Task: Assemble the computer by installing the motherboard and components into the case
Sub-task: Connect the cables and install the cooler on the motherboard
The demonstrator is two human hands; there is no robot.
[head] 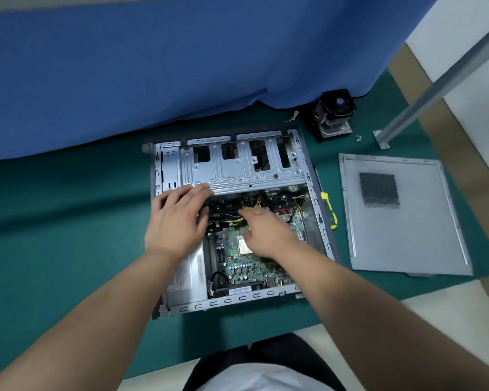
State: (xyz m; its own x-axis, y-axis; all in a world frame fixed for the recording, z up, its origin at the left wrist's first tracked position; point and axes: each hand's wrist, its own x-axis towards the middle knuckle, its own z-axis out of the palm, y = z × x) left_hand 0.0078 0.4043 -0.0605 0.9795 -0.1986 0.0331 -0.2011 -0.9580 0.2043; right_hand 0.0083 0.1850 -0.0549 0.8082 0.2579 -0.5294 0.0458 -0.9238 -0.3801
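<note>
The left hand [175,221] lay flat on the case [316,204], fingers spread. The right hand [266,230] reached toward the cables [232,220]; I could not tell its grip. The motherboard [237,263] was likely stiff but fragile, best held by its edges.

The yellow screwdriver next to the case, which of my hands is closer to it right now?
Right. Your right hand is inside the case over the motherboard, on the side toward the yellow screwdriver. Your left hand is at the case's far side.

Both bare forearms extend forward and converge. Left hand [175,221] lies palm down, fingers straight and slightly spread, pointing up and right. Right hand [266,231] reaches leftward, back uppermost, its fingers angled downward with tips hidden
</note>
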